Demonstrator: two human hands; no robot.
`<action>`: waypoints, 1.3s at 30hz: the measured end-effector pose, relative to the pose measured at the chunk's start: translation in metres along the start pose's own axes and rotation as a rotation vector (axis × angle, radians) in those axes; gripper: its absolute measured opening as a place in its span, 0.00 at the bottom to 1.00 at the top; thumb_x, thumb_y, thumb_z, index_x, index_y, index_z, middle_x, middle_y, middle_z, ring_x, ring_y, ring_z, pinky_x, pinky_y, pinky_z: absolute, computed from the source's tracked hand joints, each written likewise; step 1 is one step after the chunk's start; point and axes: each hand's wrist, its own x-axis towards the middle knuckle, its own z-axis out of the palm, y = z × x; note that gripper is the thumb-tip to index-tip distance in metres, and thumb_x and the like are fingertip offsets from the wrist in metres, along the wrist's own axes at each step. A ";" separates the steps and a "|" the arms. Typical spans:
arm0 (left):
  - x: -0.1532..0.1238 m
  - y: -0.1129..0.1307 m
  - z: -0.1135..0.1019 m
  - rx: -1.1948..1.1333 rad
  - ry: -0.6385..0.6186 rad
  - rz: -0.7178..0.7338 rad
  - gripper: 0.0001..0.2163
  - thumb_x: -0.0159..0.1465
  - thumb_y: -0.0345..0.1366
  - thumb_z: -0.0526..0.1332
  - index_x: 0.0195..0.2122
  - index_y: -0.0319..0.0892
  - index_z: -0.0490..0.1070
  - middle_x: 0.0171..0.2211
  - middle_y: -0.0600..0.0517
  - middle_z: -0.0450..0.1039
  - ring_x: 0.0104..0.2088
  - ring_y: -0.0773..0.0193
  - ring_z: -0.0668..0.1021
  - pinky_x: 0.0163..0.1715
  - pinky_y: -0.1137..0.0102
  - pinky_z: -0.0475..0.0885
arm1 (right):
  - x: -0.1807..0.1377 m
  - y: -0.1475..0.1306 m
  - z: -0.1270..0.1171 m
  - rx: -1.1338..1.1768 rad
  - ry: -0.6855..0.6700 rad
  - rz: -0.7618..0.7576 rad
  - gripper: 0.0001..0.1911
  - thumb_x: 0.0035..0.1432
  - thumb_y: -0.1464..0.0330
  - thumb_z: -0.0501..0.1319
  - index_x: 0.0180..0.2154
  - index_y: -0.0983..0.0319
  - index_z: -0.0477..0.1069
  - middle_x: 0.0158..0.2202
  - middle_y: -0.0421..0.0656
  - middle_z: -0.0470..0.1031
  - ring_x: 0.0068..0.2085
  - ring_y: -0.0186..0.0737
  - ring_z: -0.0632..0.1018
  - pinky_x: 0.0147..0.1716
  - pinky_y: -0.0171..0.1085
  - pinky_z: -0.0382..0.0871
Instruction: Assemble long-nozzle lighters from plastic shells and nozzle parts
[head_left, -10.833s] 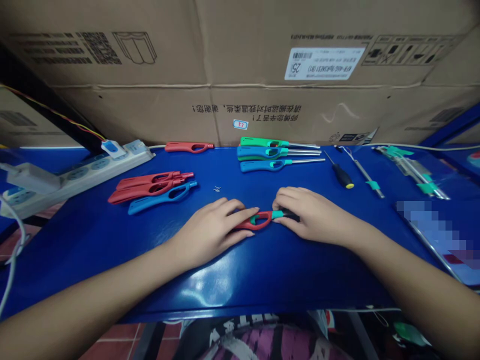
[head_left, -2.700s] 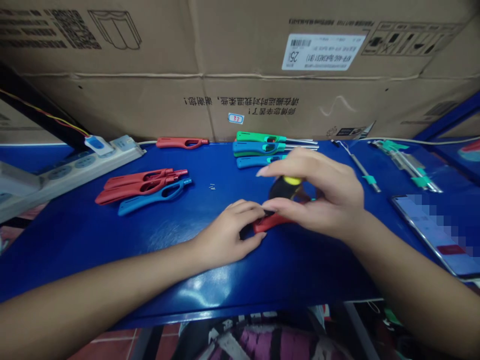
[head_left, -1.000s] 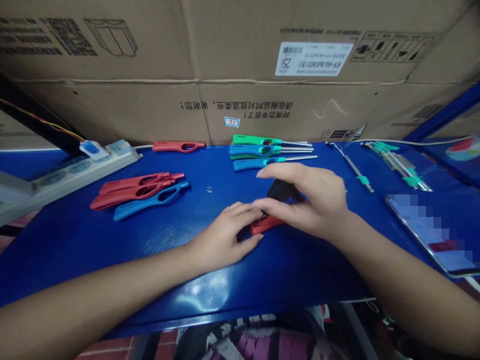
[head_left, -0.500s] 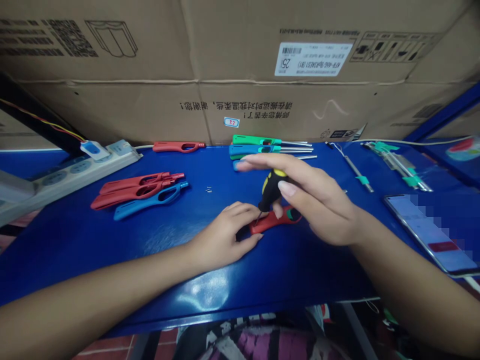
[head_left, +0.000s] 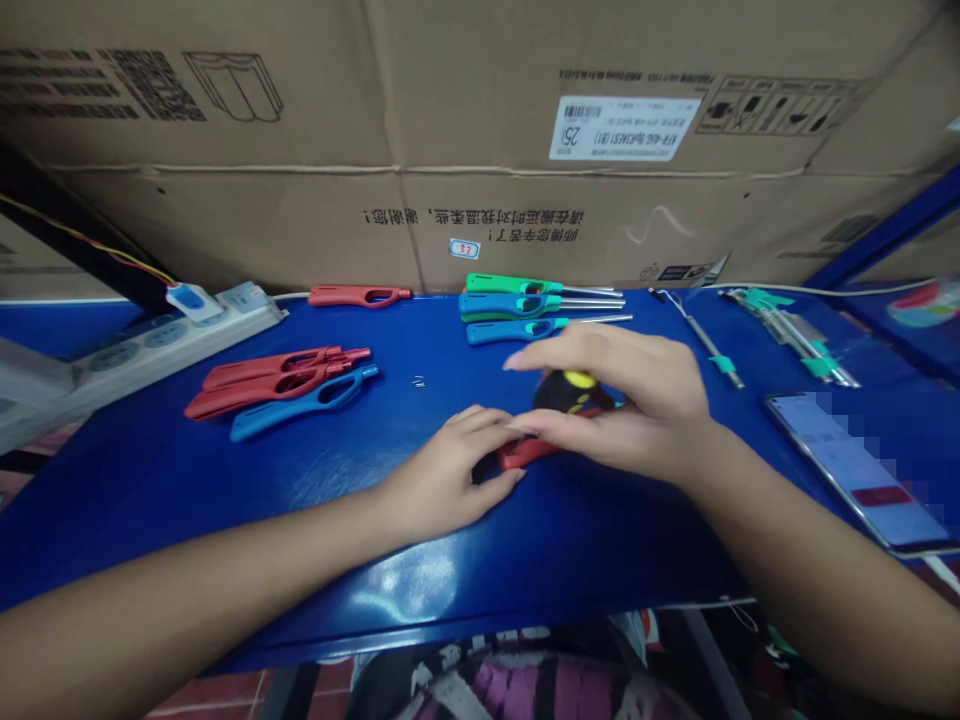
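My left hand (head_left: 446,475) is closed, its thumb and fingers pinching the end of a red lighter (head_left: 529,453) flat on the blue table. Above that lighter, my right hand (head_left: 622,395) curls around a stubby screwdriver (head_left: 562,393) with a black and yellow handle. The screwdriver's shaft and tip are hidden behind the right thumb, so I cannot tell whether the tip touches the lighter. Much of the lighter's right part lies under the right hand. Several small screws (head_left: 418,382) are on the table beyond my left hand.
Red lighter casings (head_left: 277,380) and a blue casing (head_left: 304,402) lie at left, near a power strip (head_left: 157,335). Blue and green lighters (head_left: 517,305) with metal tubes lie at the back. Metal lighter rods (head_left: 799,335) and a phone (head_left: 862,470) are at right. A cardboard box (head_left: 300,220) stands behind.
My right hand has turned and dropped a little with the screwdriver, whose shaft is now covered. A blue lighter at the back shows more fully. My left hand stays in place.
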 end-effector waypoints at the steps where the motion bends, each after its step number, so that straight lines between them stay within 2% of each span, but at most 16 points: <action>1: 0.000 0.000 0.000 -0.002 0.005 0.009 0.06 0.68 0.33 0.62 0.45 0.41 0.73 0.43 0.48 0.75 0.44 0.57 0.76 0.49 0.59 0.73 | 0.000 -0.001 0.000 -0.068 0.028 -0.032 0.14 0.67 0.59 0.62 0.49 0.59 0.75 0.35 0.42 0.80 0.36 0.37 0.80 0.36 0.34 0.74; 3: 0.000 -0.001 0.000 0.000 0.000 0.014 0.05 0.68 0.33 0.62 0.44 0.41 0.72 0.45 0.47 0.75 0.46 0.57 0.75 0.50 0.59 0.73 | -0.001 -0.003 0.000 -0.065 -0.003 -0.041 0.17 0.71 0.61 0.56 0.54 0.61 0.73 0.44 0.46 0.80 0.44 0.39 0.81 0.39 0.35 0.75; 6: 0.000 -0.001 0.001 0.007 -0.012 0.001 0.06 0.68 0.33 0.62 0.45 0.39 0.72 0.45 0.46 0.75 0.47 0.56 0.75 0.50 0.59 0.73 | 0.000 -0.008 0.000 0.139 -0.131 0.022 0.22 0.73 0.69 0.47 0.64 0.65 0.63 0.55 0.49 0.76 0.53 0.39 0.78 0.46 0.36 0.74; 8: 0.000 -0.001 0.002 0.007 -0.008 -0.002 0.08 0.68 0.33 0.61 0.47 0.39 0.72 0.44 0.46 0.75 0.46 0.56 0.76 0.50 0.59 0.73 | -0.001 -0.009 0.001 0.136 -0.128 0.032 0.20 0.73 0.67 0.52 0.62 0.63 0.65 0.47 0.45 0.80 0.45 0.35 0.80 0.44 0.33 0.74; 11: -0.001 -0.001 0.002 -0.006 0.007 0.005 0.10 0.68 0.32 0.61 0.50 0.39 0.72 0.45 0.46 0.76 0.47 0.57 0.76 0.50 0.59 0.73 | -0.002 -0.009 0.004 -0.102 -0.016 -0.016 0.18 0.68 0.59 0.61 0.54 0.61 0.73 0.32 0.39 0.79 0.32 0.33 0.79 0.35 0.32 0.72; 13: -0.001 -0.001 0.002 -0.002 0.011 0.009 0.10 0.69 0.33 0.61 0.50 0.39 0.72 0.46 0.46 0.76 0.48 0.56 0.77 0.51 0.59 0.73 | -0.002 -0.008 0.006 -0.123 0.001 -0.039 0.19 0.71 0.61 0.57 0.58 0.62 0.70 0.37 0.42 0.81 0.38 0.36 0.81 0.38 0.34 0.74; 16: -0.002 -0.002 0.003 0.005 0.008 0.015 0.10 0.69 0.34 0.60 0.51 0.39 0.73 0.48 0.45 0.76 0.49 0.55 0.77 0.50 0.58 0.73 | -0.001 -0.009 0.011 0.144 -0.086 0.011 0.22 0.73 0.69 0.47 0.65 0.64 0.61 0.50 0.47 0.79 0.49 0.37 0.80 0.46 0.37 0.75; 18: -0.002 -0.002 0.003 0.006 0.001 0.004 0.10 0.70 0.34 0.60 0.51 0.39 0.73 0.47 0.44 0.76 0.49 0.54 0.77 0.50 0.58 0.73 | -0.001 -0.008 0.014 0.211 -0.056 0.021 0.19 0.72 0.67 0.53 0.61 0.63 0.67 0.44 0.44 0.80 0.43 0.36 0.81 0.42 0.34 0.75; 21: -0.002 -0.001 0.003 0.023 0.007 0.006 0.08 0.70 0.34 0.60 0.48 0.39 0.73 0.43 0.46 0.76 0.46 0.56 0.77 0.50 0.58 0.73 | -0.002 -0.004 0.017 0.030 0.097 -0.041 0.16 0.65 0.59 0.65 0.49 0.62 0.75 0.31 0.39 0.78 0.31 0.34 0.78 0.33 0.32 0.73; 23: -0.002 0.000 0.002 0.028 0.017 0.017 0.08 0.69 0.34 0.61 0.48 0.40 0.73 0.43 0.47 0.76 0.45 0.56 0.77 0.50 0.58 0.72 | -0.002 -0.002 0.018 0.010 0.097 -0.062 0.17 0.69 0.60 0.60 0.53 0.63 0.73 0.35 0.43 0.80 0.37 0.37 0.80 0.37 0.34 0.74; 26: -0.002 0.000 0.002 0.025 0.007 -0.003 0.08 0.69 0.33 0.62 0.48 0.41 0.73 0.46 0.46 0.76 0.47 0.55 0.76 0.51 0.57 0.72 | 0.000 -0.003 0.019 0.255 0.013 0.003 0.19 0.74 0.69 0.47 0.60 0.64 0.67 0.48 0.47 0.79 0.47 0.38 0.80 0.46 0.38 0.75; 29: -0.002 0.000 0.002 0.015 0.002 -0.013 0.07 0.69 0.34 0.62 0.47 0.41 0.73 0.46 0.46 0.75 0.48 0.54 0.76 0.51 0.57 0.73 | 0.002 -0.003 0.022 0.344 0.055 -0.016 0.14 0.71 0.70 0.55 0.53 0.65 0.72 0.44 0.46 0.80 0.42 0.36 0.80 0.42 0.35 0.75; 31: -0.003 -0.001 0.003 0.013 0.001 -0.020 0.08 0.69 0.35 0.61 0.47 0.41 0.73 0.45 0.46 0.75 0.48 0.54 0.76 0.52 0.56 0.72 | 0.001 -0.003 0.024 0.224 0.140 -0.079 0.09 0.66 0.68 0.63 0.46 0.65 0.75 0.37 0.44 0.80 0.35 0.35 0.78 0.36 0.34 0.73; 33: -0.003 -0.001 0.003 0.022 0.001 -0.031 0.07 0.69 0.36 0.61 0.46 0.40 0.73 0.45 0.46 0.75 0.49 0.54 0.76 0.52 0.55 0.73 | -0.001 -0.002 0.025 0.090 0.174 -0.115 0.10 0.64 0.65 0.66 0.44 0.64 0.75 0.34 0.43 0.78 0.32 0.34 0.77 0.32 0.33 0.72; 37: -0.002 0.000 0.003 0.034 0.013 -0.009 0.08 0.69 0.35 0.61 0.48 0.41 0.73 0.47 0.45 0.76 0.50 0.53 0.76 0.52 0.55 0.73 | -0.001 -0.003 0.022 0.184 0.039 -0.054 0.16 0.72 0.69 0.51 0.56 0.65 0.69 0.49 0.51 0.78 0.49 0.40 0.79 0.46 0.40 0.75; 39: -0.002 -0.001 0.002 0.019 0.015 0.007 0.10 0.69 0.34 0.61 0.50 0.42 0.73 0.50 0.45 0.76 0.52 0.52 0.76 0.53 0.54 0.73 | 0.001 -0.005 0.022 0.327 0.010 -0.005 0.18 0.72 0.73 0.47 0.57 0.65 0.68 0.51 0.51 0.78 0.50 0.40 0.78 0.49 0.42 0.75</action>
